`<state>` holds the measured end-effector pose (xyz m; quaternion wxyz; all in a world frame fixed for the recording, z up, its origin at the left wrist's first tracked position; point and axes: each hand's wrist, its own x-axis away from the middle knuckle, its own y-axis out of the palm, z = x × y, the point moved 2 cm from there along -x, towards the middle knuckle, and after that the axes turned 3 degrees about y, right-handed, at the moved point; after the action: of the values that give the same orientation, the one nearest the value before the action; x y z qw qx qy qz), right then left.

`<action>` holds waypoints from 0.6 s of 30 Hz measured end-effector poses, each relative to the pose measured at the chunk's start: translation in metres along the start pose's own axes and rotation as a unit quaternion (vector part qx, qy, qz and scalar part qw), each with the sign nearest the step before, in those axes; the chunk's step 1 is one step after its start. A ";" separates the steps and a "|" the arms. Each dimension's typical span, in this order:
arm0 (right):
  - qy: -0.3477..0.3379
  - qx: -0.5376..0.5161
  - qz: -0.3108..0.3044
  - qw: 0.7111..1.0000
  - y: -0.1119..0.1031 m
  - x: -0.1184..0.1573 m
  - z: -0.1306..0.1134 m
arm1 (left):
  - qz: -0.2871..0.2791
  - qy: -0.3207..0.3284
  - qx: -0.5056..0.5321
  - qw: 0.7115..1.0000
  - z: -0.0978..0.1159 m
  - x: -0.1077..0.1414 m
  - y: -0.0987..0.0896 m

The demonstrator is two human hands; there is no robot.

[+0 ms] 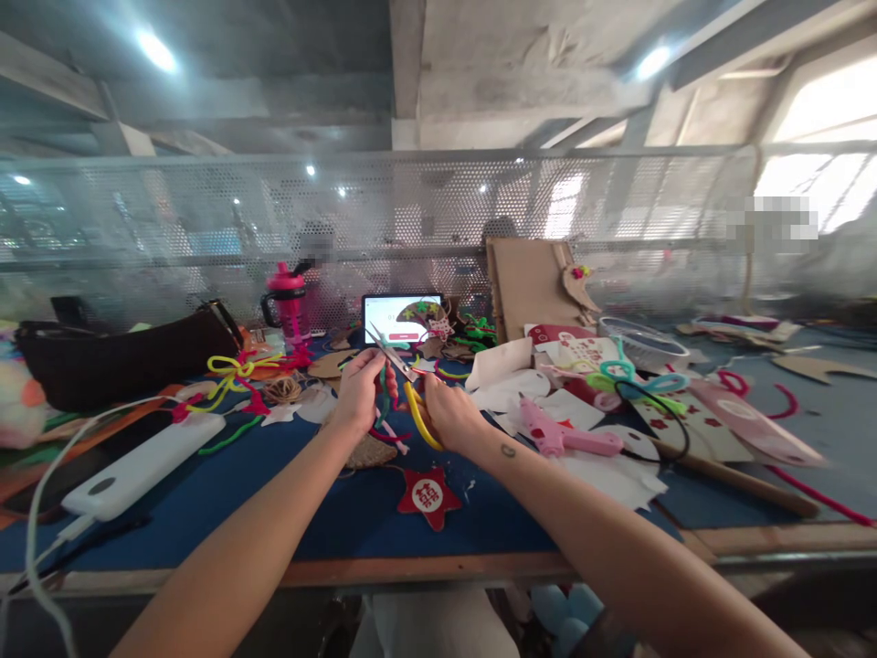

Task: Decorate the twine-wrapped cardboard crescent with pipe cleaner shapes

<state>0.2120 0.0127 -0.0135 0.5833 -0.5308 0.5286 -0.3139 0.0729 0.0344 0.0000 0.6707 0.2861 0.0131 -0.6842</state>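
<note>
My right hand (449,413) grips a pair of scissors (397,358) by its yellow handles, the metal blades slightly apart and pointing up and left. Close to the blades, my left hand (357,393) is closed around a dark green pipe cleaner (385,391), partly hidden by the fingers. Below both hands, a red star (409,498) with a white round emblem lies on the blue table mat. A brown cardboard piece (370,453) and a pink and a magenta pipe cleaner (389,437) lie just under the hands.
A pink glue gun (565,437) rests on white paper scraps at right, beside a wooden stick (746,482). At left are a white power strip (143,466) and a black bag (123,358). A lit tablet (384,315), pink bottle (286,306) and cardboard sheets (531,288) stand behind.
</note>
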 end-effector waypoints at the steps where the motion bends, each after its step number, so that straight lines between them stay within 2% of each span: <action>1: -0.001 0.005 0.000 1.000 0.000 -0.001 0.001 | -0.001 -0.006 0.000 1.000 0.000 0.000 0.000; 8: -0.021 0.021 0.005 1.000 -0.002 -0.006 0.008 | -0.011 -0.012 -0.026 1.000 0.000 -0.005 -0.004; 18: -0.007 -0.001 -0.021 1.000 -0.004 -0.005 0.007 | -0.033 -0.024 -0.047 0.998 -0.008 -0.007 -0.007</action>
<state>0.2181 0.0182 -0.0095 0.5792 -0.5448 0.5139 -0.3219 0.0686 0.0448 -0.0062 0.6602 0.2371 0.0383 -0.7117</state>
